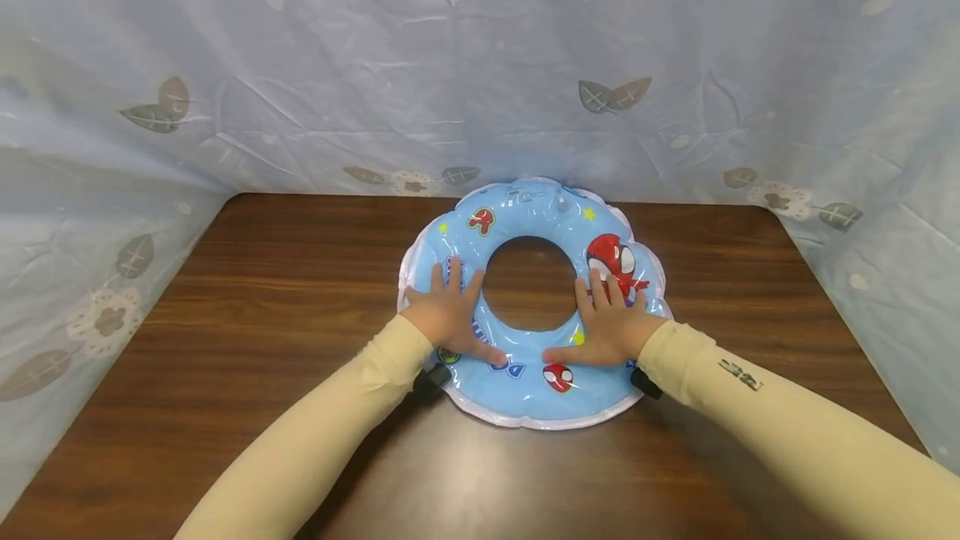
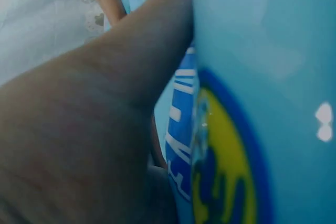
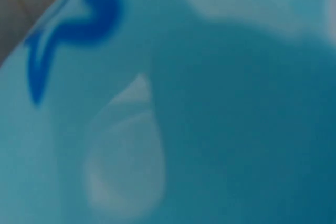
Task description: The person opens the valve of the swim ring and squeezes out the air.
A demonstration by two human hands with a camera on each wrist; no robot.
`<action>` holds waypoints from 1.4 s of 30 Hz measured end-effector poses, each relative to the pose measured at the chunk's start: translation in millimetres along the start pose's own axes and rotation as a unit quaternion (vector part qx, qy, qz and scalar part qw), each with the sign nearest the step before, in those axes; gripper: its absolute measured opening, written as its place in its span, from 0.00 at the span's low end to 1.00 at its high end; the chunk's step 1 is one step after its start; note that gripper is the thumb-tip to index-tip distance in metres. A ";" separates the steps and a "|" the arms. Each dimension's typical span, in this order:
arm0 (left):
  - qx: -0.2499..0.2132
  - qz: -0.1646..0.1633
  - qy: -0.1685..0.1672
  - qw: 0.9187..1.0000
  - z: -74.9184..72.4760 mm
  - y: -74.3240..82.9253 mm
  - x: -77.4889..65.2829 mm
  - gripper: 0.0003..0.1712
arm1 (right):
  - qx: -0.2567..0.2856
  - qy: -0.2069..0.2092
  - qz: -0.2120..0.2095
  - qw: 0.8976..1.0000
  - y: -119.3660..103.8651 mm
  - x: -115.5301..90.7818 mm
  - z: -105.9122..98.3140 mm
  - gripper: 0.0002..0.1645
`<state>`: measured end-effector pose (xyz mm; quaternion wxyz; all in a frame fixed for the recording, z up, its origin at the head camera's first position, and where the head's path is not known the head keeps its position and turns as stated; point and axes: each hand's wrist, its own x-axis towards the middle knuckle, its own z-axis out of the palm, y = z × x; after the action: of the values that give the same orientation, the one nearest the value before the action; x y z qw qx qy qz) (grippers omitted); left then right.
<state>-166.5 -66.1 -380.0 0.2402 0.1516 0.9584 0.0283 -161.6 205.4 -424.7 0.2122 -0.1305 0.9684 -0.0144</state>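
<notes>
A light-blue inflatable swim ring with red masked cartoon figures, yellow stars and a pale scalloped rim lies flat on the wooden table. My left hand rests on its left side, fingers spread and straight, thumb pointing inward. Spread the same way, my right hand rests on the ring's right side. In the left wrist view, part of the left hand lies against the shiny blue ring beside a yellow and blue print. Blue ring surface fills most of the right wrist view.
The dark wooden table shows around the ring and through its hole. A pale curtain with leaf and flower prints hangs behind the table and along both sides. The ring's far rim lies close to the table's back edge.
</notes>
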 end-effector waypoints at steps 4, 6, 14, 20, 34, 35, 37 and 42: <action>0.002 0.002 -0.002 1.000 3.0 2.0 -6.2 0.82 | 0.005 0.008 -0.004 1.000 -2.4 -8.4 1.6 0.88; 0.006 0.007 0.005 1.000 6.2 3.3 -14.3 0.81 | 0.009 0.010 -0.013 1.000 -11.8 -25.1 -5.5 0.84; -0.020 0.049 -0.006 0.999 -1.4 -1.4 -48.9 0.72 | 0.065 0.002 -0.069 0.996 -24.8 -79.7 -39.2 0.68; 0.010 0.147 0.122 0.982 -17.7 -3.9 -18.2 0.59 | 0.032 0.110 -0.082 0.990 -7.1 -62.0 -54.2 0.63; 0.063 0.116 0.110 0.985 -14.6 13.4 39.6 0.56 | 0.018 0.039 -0.079 0.996 0.8 -15.9 -49.7 0.62; 0.059 0.117 0.104 0.986 -15.0 13.1 40.4 0.56 | 0.016 0.031 -0.079 0.996 1.3 -14.3 -50.2 0.62; 0.045 0.118 0.088 0.988 -15.6 12.3 41.8 0.56 | 0.015 0.013 -0.079 0.997 2.9 -10.7 -50.6 0.63; 0.017 0.109 0.039 0.993 -17.2 11.4 45.6 0.58 | 0.030 -0.028 -0.071 0.997 8.2 -0.9 -48.1 0.70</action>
<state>-209.7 -41.0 -384.0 0.1958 0.2585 0.9449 0.0436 -182.8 212.2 -381.3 0.2415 -0.1929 0.9494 -0.0552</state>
